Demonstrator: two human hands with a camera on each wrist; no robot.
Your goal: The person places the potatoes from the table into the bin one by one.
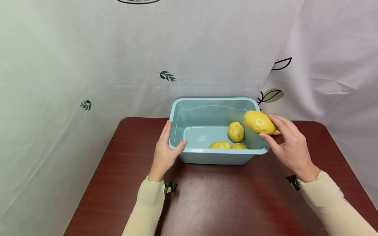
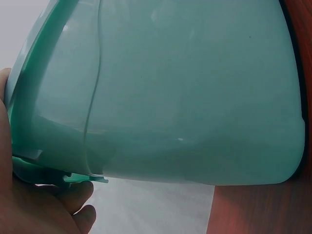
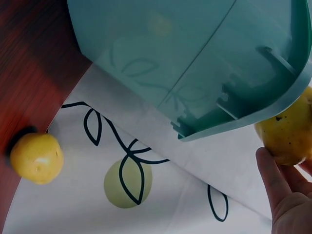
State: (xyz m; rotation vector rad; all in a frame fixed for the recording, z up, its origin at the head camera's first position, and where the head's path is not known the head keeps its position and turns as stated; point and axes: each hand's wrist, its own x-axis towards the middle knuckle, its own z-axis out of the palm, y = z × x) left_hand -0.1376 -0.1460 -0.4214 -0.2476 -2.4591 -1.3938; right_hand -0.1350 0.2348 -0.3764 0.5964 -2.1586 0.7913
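My right hand (image 1: pixel 290 144) pinches a yellow potato (image 1: pixel 258 122) between thumb and fingers, above the right rim of a light blue plastic bin (image 1: pixel 203 157). That same potato (image 3: pixel 287 131) shows at the right edge in the right wrist view, beside the bin's rim. At the bin's front left corner my left hand (image 1: pixel 165 152) grips the rim, its thumb over the front edge and its fingers along the left side. Inside the bin, one potato (image 1: pixel 236 131) lies toward the right; two others, partly hidden by the front wall, lie near it.
Another potato (image 3: pixel 37 158) rests on the dark red wooden table (image 1: pixel 224 200), right of the bin; in the head view the held potato mostly covers it. A pale cloth with leaf prints (image 1: pixel 206 65) hangs behind the table and along its sides.
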